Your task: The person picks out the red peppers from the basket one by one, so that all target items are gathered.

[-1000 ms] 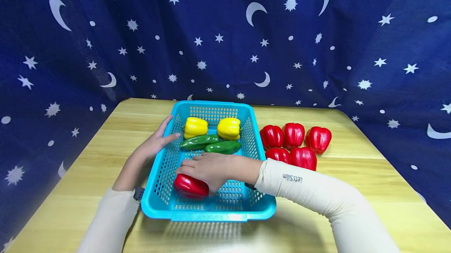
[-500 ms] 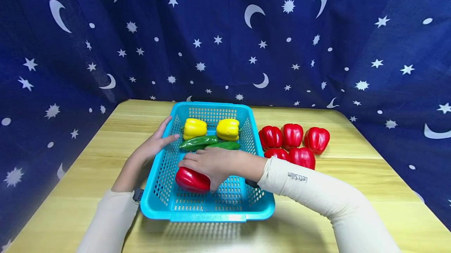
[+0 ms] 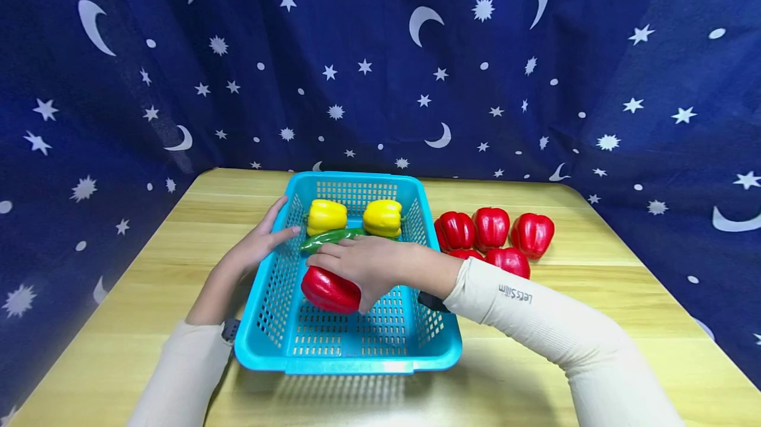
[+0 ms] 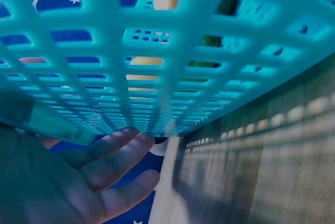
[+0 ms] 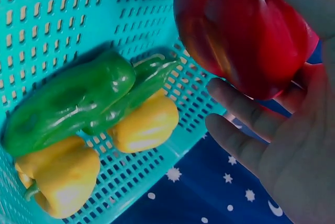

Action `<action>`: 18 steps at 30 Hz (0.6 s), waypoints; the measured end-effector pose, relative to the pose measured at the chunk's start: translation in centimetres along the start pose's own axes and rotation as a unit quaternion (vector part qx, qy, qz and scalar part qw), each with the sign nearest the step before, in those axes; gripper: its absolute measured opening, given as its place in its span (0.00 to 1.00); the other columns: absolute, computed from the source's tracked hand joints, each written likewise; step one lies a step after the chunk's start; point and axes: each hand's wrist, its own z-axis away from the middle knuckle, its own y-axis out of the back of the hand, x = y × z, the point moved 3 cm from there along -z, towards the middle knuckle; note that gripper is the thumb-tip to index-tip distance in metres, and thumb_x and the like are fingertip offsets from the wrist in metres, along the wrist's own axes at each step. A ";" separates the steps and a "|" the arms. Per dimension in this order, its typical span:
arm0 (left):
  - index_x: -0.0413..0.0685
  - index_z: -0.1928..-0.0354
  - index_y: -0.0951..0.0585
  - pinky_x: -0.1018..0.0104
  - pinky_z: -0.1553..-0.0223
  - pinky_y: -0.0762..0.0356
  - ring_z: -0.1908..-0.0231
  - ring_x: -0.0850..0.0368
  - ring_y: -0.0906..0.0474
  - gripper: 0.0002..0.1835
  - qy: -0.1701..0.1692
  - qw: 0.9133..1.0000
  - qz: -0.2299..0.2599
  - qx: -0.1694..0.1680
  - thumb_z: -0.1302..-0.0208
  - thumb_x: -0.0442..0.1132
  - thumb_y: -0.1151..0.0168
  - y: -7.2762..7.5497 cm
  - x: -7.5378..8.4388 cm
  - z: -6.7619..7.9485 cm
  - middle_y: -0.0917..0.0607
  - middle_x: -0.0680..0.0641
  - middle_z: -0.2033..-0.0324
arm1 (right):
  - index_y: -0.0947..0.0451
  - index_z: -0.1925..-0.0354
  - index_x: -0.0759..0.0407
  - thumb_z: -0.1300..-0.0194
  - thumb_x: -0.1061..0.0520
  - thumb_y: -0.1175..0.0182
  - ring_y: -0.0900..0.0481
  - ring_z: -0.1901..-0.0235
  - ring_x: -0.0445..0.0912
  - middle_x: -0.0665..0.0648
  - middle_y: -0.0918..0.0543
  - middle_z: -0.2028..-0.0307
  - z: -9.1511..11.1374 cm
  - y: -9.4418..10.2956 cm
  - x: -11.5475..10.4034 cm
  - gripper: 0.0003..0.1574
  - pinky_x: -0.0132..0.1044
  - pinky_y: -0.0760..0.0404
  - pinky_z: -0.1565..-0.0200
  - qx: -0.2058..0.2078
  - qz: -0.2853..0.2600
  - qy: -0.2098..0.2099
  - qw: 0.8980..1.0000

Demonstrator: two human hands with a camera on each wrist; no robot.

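Note:
My right hand [image 3: 371,265] grips a glossy red bell pepper [image 3: 329,290] inside the blue basket [image 3: 347,365], over its near half. Thumb and fingers span the pepper's sides; in the right wrist view the pepper [image 5: 243,33] fills the upper right, with two fingers stretched below it. My left hand [image 3: 255,245] holds the basket's left rim, thumb over the edge and fingers along the outer wall, as the left wrist view shows. Two long green peppers [image 5: 70,106] lie in the basket, one mostly covered by my right hand in the head view. Behind them are two yellow bell peppers [image 3: 327,217].
Several red bell peppers [image 3: 491,228] lie grouped on the wooden table [image 3: 600,281], just right of the basket. A dark blue curtain [image 3: 380,37] with moons and stars hangs behind the table.
My right hand has moved up and slightly right with the red bell pepper, now covering more of the right green pepper. My left hand has stayed at the rim.

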 end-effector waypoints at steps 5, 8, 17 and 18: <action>0.62 0.30 0.68 0.48 0.54 0.22 0.39 0.30 0.41 0.41 0.003 1.000 0.007 0.001 0.33 0.48 0.53 0.0 -0.1 -0.1 0.58 0.37 0.30 | 0.49 0.34 0.49 0.65 0.44 0.24 0.34 0.44 0.45 0.48 0.34 0.41 0.8 0.8 0.4 0.64 0.36 0.22 0.51 0.013 -0.007 -0.006 1.000; 0.62 0.30 0.68 0.46 0.51 0.25 0.38 0.30 0.43 0.41 -0.001 1.000 0.003 0.005 0.32 0.48 0.53 -0.1 0.0 -0.2 0.59 0.38 0.30 | 0.48 0.34 0.50 0.65 0.44 0.24 0.34 0.44 0.45 0.47 0.34 0.42 1.6 1.4 0.8 0.64 0.36 0.22 0.52 0.026 -0.007 -0.019 0.999; 0.61 0.30 0.71 0.35 0.40 0.44 0.34 0.29 0.57 0.42 -0.003 1.000 -0.015 0.003 0.32 0.47 0.53 0.0 0.0 0.0 0.65 0.38 0.30 | 0.49 0.34 0.50 0.67 0.46 0.24 0.32 0.46 0.45 0.49 0.33 0.42 4.7 2.1 2.8 0.66 0.37 0.20 0.55 0.040 -0.026 -0.085 0.995; 0.62 0.30 0.71 0.35 0.41 0.43 0.34 0.29 0.56 0.42 -0.003 1.000 -0.014 0.002 0.32 0.47 0.53 0.0 -0.1 0.0 0.65 0.37 0.30 | 0.49 0.33 0.50 0.67 0.46 0.23 0.33 0.45 0.45 0.50 0.34 0.41 5.0 2.2 3.0 0.66 0.38 0.21 0.55 0.040 -0.030 -0.090 0.995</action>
